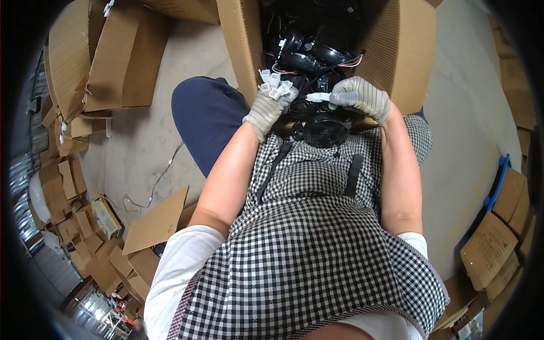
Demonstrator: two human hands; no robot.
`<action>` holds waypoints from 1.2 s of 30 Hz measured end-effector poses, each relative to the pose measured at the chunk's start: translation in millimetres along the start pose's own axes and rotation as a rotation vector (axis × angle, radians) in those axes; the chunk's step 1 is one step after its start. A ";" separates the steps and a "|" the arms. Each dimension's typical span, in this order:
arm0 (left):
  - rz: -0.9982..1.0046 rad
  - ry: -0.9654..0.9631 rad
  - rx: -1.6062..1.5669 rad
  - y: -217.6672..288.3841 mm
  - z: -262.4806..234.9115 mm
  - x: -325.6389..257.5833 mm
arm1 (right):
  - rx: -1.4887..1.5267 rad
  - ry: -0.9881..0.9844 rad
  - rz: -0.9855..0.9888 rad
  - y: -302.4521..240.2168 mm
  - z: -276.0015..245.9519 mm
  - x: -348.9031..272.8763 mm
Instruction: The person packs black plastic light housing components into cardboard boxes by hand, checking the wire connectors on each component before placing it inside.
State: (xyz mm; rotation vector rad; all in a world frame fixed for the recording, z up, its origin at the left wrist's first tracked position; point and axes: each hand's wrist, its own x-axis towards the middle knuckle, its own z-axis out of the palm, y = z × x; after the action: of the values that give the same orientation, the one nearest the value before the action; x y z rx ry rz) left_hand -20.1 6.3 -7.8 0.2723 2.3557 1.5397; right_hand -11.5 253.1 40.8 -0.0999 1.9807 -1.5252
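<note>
Both my hands wear striped work gloves and are over the near edge of an open cardboard box [406, 42]. My left hand [267, 111] is closed around a bunch of white plastic connectors [275, 85], which stick up from its fingers. In my right hand [362, 96], a single white connector [318, 97] is pinched, pointing left toward the bunch. Black round parts with wires [303, 62] fill the box below. Close to my lap, a black round part [326, 131] lies under and between my hands. Red, green and white wires [352, 61] come out among the parts.
Open cardboard boxes [122, 62] stand at the upper left, with many more cartons [93, 238] piled at the lower left. A cable [153, 190] lies on the floor. At right are flat cartons [490, 249] beside a blue bar [498, 181].
</note>
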 end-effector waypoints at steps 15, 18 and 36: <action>-0.107 -0.003 -0.148 -7.7 7.1 0.5 | -0.121 -0.119 0.073 29.6 -1.9 15.8; -0.146 -0.015 -0.285 -12.7 8.8 -0.3 | -0.070 -0.102 0.062 38.6 4.1 21.9; 0.321 -0.183 0.481 -20.0 -4.8 34.9 | 0.038 0.119 -0.151 45.7 7.8 20.2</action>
State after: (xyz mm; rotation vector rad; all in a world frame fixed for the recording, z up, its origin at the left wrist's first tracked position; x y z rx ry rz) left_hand -54.1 5.5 -29.8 0.8972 2.5875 0.9799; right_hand -9.6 253.0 -9.8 -0.1489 2.0763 -1.6999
